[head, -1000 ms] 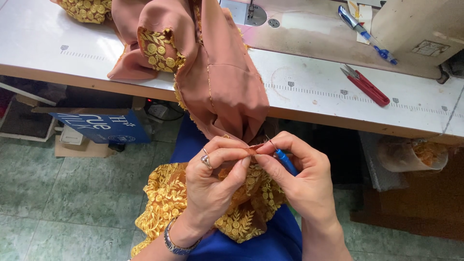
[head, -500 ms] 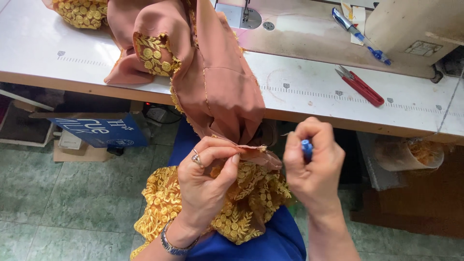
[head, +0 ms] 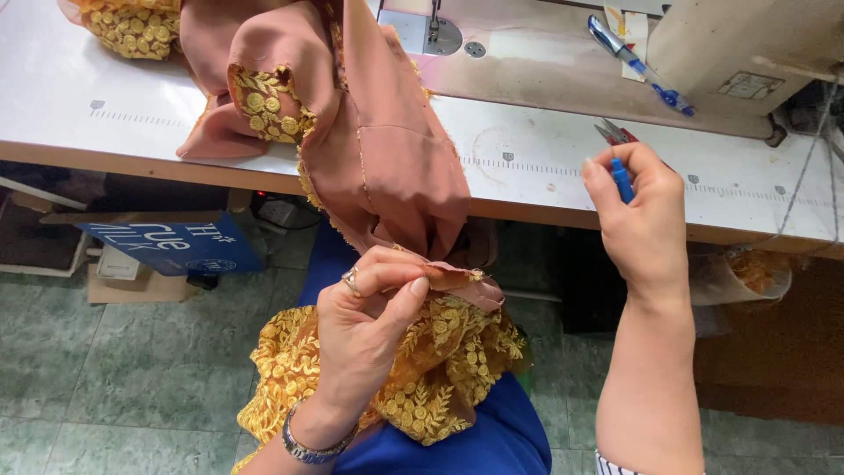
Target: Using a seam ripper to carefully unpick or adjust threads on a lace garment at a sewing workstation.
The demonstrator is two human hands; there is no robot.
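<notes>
White laminate covers the sewing table [head: 545,158], which carries printed ruler marks along its front edge; green floor tiles [head: 114,369] lie below. A cardboard box [head: 167,251] sits under the table, left of the grip; its contents cannot be seen. The left hand [head: 365,339] pinches the folded edge of the pink fabric [head: 387,167] between thumb and forefinger, with yellow lace [head: 440,369] bunched just beneath the pinch. From the pinch the fabric runs up and away onto the table. The right hand [head: 642,220], well apart to the right, is closed around a blue-handled tool [head: 622,179], its long axis near upright. Red-handled snips [head: 613,132] lie just beyond that fist.
</notes>
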